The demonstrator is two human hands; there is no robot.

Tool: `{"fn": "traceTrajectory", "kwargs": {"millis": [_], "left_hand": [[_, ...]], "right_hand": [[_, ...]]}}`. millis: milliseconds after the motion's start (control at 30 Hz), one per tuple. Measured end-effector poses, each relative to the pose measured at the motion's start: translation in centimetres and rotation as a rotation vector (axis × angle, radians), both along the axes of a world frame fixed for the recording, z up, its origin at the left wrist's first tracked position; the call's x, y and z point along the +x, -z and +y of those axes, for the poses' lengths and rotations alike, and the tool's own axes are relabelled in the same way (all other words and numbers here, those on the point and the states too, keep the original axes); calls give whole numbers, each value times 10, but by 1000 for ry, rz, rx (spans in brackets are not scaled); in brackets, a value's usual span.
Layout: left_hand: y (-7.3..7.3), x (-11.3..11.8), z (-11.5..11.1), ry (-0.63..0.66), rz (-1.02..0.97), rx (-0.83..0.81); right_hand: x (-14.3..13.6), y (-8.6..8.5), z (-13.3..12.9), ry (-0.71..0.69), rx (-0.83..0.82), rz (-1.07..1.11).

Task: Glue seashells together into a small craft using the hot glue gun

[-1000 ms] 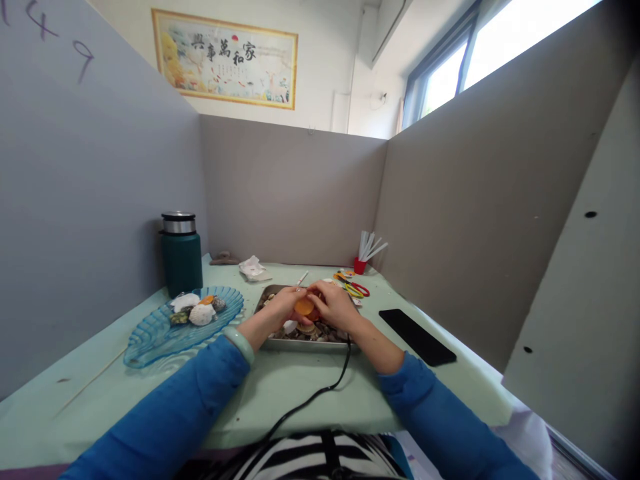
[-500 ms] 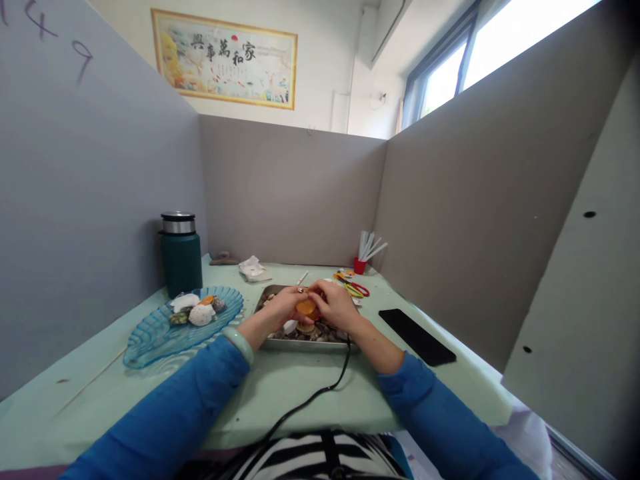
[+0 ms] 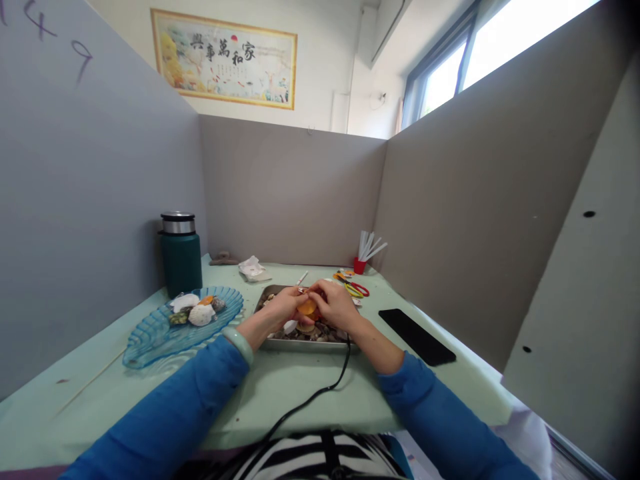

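Note:
Between both hands is an orange shell (image 3: 307, 307), held over a metal tray (image 3: 310, 346) full of small shells. My left hand (image 3: 284, 307) is closed around its left side, with fingers underneath. From the right, my right hand (image 3: 336, 305) pinches at its upper edge; something small and pale shows by the fingertips, too small to name. The fingers cover much of the shell. A blue fluted plate (image 3: 150, 347) on the left carries several shells and stones, among them a white shell (image 3: 202, 315).
A green bottle (image 3: 181, 260) stands at the left partition. Scissors (image 3: 356, 289) and a red cup (image 3: 359, 266) of white sticks are behind the tray. On the right lies a black phone-like slab (image 3: 417, 337). A black cable (image 3: 300, 405) crosses the front; crumpled tissue (image 3: 253, 269) sits at the back.
Both hands stay in nearly the same place over the tray. The orange shell has tilted slightly between the fingers.

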State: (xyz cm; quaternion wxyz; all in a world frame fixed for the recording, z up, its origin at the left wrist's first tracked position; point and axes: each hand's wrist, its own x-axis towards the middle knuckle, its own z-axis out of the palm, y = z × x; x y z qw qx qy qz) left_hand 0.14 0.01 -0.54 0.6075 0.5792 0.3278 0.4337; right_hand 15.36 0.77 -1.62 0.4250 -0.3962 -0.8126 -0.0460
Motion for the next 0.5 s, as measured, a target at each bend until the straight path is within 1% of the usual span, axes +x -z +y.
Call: {"fn": "traceTrajectory", "kwargs": {"millis": [133,367,500], "left_hand": [[1,-1,0,7,0,6],[0,0,0,-57,29,3],[-1,0,-1,-38,55,-2]], "right_hand": [[0,0,-1,-2,4,6],[0,1,1,8,15,22],[-1,1,0,21,19,22]]}}
